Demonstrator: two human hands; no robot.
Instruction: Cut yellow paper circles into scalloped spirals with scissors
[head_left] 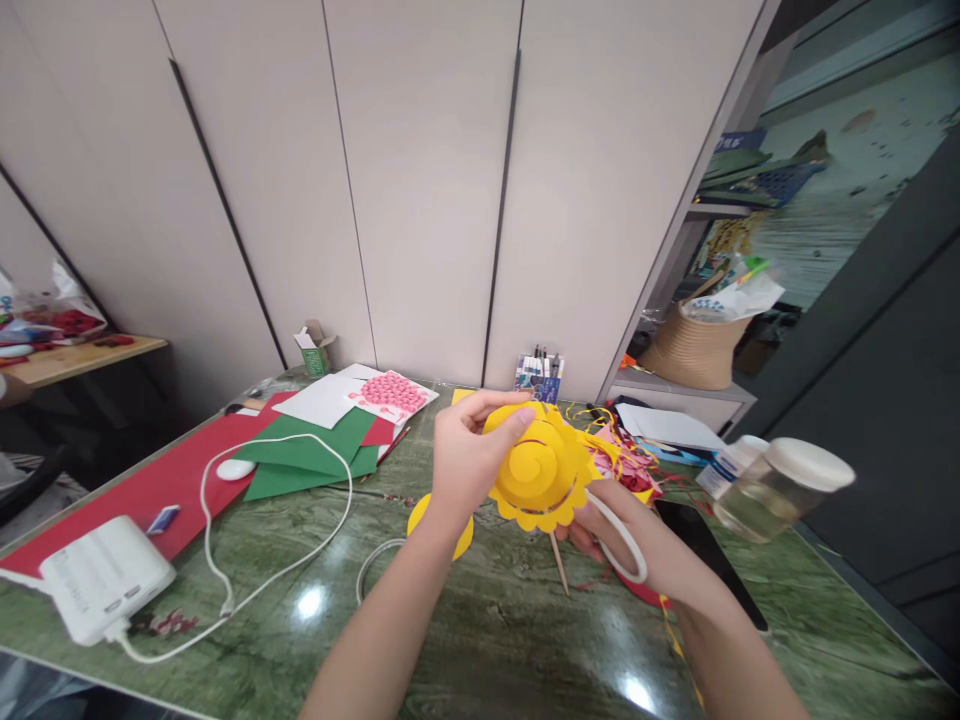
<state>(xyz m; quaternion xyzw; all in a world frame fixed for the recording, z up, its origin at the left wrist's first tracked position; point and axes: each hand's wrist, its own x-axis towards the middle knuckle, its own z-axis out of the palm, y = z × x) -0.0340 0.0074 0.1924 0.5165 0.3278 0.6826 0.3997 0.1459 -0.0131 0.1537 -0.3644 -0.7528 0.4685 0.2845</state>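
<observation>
My left hand is closed on a yellow paper disc, thumb in front and fingers behind. Its edge is scalloped, and a spiral line is cut into its face. Beside the disc's lower right edge, my right hand is closed on scissors with a white loop handle; the blades are hidden by the paper and hand. A second yellow paper circle lies on the table, partly behind my left forearm. A pointed wooden stick sticks out below the disc.
Red paper, green paper and a white power bank with a looped cable lie on the left. Pink and yellow scraps lie behind my right hand. A black phone and a lidded jar are at the right.
</observation>
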